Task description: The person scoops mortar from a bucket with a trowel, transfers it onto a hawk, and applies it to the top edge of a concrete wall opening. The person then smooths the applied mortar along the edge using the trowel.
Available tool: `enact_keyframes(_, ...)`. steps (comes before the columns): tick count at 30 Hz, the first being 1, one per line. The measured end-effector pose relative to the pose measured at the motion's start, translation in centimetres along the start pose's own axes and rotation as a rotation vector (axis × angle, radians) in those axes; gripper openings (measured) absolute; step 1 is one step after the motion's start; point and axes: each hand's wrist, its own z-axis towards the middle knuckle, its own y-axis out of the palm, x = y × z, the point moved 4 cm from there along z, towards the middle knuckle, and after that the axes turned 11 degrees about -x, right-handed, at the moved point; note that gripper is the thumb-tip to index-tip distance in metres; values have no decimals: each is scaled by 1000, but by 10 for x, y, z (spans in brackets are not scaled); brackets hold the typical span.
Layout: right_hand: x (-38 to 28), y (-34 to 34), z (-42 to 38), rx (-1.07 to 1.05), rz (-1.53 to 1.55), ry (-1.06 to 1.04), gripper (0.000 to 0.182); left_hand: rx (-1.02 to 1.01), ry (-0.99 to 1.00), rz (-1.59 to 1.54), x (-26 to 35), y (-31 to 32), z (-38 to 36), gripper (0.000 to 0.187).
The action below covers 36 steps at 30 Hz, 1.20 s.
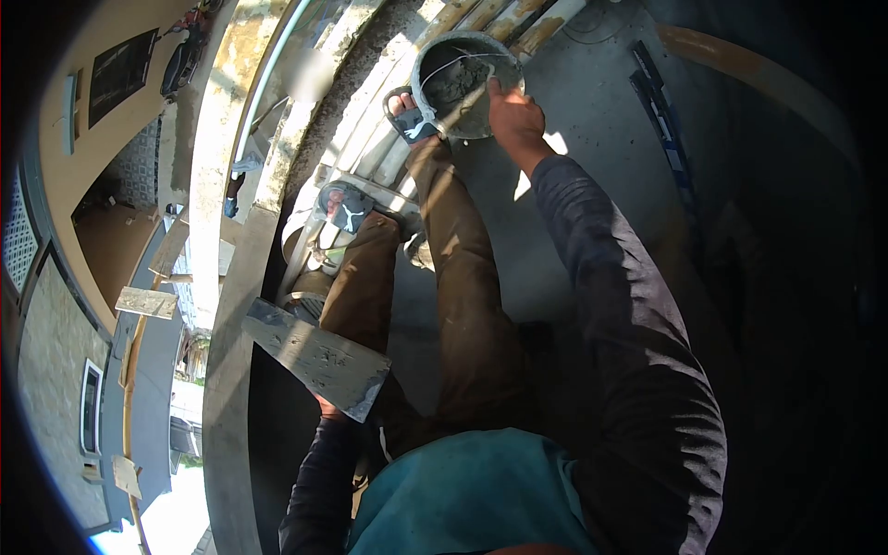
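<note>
A grey bucket with wet mortar inside stands at the top centre, by my sandalled foot. My right hand reaches over the bucket's right side, fingers closed round something like a tool handle; the far end is hard to make out in the mortar. At the lower left my left hand is mostly hidden beneath a flat board that it holds up. Smears of mortar lie on the board's top face.
Bamboo poles lie beside the bucket. A dark blue level-like tool is on the grey surface at the right. A concrete ledge runs down the left, with a wooden pole and buildings beyond it.
</note>
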Motion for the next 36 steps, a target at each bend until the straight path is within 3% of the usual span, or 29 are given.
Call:
enact_keyframes(5, -30, 23, 11, -82, -39, -73, 33, -37, -22, 25, 7, -23, -9, 64)
enact_keyframes(9, 0, 15, -23, -257, -76, -220, 37, -145, -25, -43, 2, 2, 4, 63)
enact_keyframes(15, 26, 50, -20, -291, 374, 290, 50, -104, -6, 1, 5, 13, 5, 62)
enact_keyframes(19, 10, 82, -16, -313, 446, 211, 50, -122, -43, -39, 1, 23, -9, 59)
enact_keyframes(25, 9, 74, -6, -321, 476, 19, 50, -131, -69, 1, 5, 25, -7, 58)
enact_keyframes(28, -6, 90, -2, -262, 607, 123, 51, -118, -53, 26, 7, 26, -8, 57)
enact_keyframes(32, 24, 86, -2, -161, 772, -42, 52, -117, -41, 64, 11, 28, -5, 57)
enact_keyframes(34, 38, 99, -1, -383, 1050, -69, 55, -113, -44, 74, 12, 29, -3, 57)
enact_keyframes(36, 45, 92, -6, -288, 1030, -135, 57, -107, -43, 88, 13, 30, -4, 57)
